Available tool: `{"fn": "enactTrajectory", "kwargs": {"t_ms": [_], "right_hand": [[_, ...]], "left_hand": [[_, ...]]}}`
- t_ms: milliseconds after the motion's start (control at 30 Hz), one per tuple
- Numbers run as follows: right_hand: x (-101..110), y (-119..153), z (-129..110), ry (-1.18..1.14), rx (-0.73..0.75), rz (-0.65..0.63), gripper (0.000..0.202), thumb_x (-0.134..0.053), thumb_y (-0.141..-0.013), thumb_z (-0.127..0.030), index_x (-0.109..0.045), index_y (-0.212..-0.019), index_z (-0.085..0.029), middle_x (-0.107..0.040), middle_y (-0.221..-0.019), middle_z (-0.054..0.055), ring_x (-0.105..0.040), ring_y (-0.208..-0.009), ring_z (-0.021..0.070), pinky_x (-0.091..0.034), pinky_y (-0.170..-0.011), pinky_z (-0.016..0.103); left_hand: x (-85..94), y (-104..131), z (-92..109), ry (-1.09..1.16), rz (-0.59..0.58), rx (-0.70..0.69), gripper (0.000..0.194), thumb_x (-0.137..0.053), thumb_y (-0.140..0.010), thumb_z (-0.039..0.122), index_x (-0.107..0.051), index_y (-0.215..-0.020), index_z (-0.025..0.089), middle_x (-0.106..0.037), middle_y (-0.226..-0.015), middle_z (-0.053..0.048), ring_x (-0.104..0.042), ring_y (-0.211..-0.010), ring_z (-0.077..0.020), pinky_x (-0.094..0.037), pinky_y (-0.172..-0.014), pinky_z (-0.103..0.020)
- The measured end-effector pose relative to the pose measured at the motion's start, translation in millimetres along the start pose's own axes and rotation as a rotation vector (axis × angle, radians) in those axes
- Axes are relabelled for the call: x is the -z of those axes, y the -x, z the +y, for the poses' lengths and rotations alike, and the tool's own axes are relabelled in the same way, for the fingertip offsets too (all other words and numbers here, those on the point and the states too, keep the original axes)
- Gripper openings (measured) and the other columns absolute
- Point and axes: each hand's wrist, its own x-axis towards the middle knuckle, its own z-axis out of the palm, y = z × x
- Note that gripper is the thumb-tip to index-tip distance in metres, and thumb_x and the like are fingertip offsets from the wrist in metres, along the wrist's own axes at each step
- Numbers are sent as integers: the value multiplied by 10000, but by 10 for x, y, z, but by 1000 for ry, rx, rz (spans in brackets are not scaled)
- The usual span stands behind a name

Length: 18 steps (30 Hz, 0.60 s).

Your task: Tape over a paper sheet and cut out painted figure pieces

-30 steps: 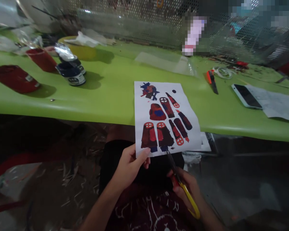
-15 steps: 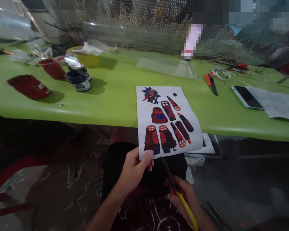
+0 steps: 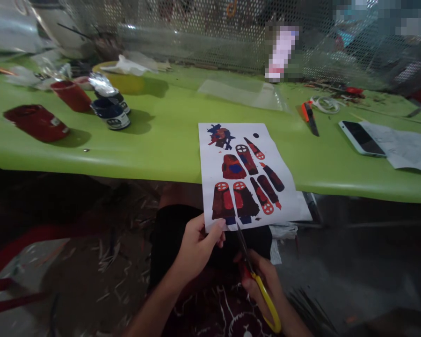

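Observation:
My left hand [image 3: 201,241] pinches the lower left edge of a white paper sheet [image 3: 210,168], thumb on top. The sheet carries several separate painted shapes in dark red, black and blue, and its far part lies over the green table. In my right hand [image 3: 263,276] is a pair of scissors [image 3: 244,248] with dark blades and a yellow and red handle. The blade tips meet the sheet's near edge, between the two large painted pieces at the bottom. My right fingers are partly hidden behind the handle.
On the green table [image 3: 168,140] stand red paint pots [image 3: 38,124], a dark blue paint jar [image 3: 112,114] and a yellow bowl [image 3: 126,84]. To the right lie an orange utility knife [image 3: 308,117], a phone [image 3: 361,138] and a paper [image 3: 410,145]. Perforated metal rises behind.
The scissors' tips have moved up slightly, onto the sheet's near edge. My left hand keeps its hold on the paper. The whole view has shifted a little.

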Motion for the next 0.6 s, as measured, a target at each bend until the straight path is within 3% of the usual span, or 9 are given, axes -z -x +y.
{"fn": "enactTrajectory", "kwargs": {"t_ms": [300, 600], "right_hand": [[-58, -14, -139, -38, -74, 49, 567, -566, -895, -687, -692, -1096, -172, -545, -654, 6, -547, -604, 175, -482, -516, 253], [-70, -33, -219, 16, -45, 115, 510, -604, -897, -633, -706, -1085, -169, -696, -865, 86, -653, -816, 255, -577, -715, 339]], "left_hand": [[-30, 21, 31, -7, -6, 4, 344, -611, -914, 354, -572, -628, 167, -580, -554, 8, -549, -504, -109, -448, -512, -216], [-87, -16, 4, -48, -16, 33, 341, -665, -875, 305, -600, -574, 159, -600, -519, -4, -558, -490, -111, -437, -509, -213]]}}
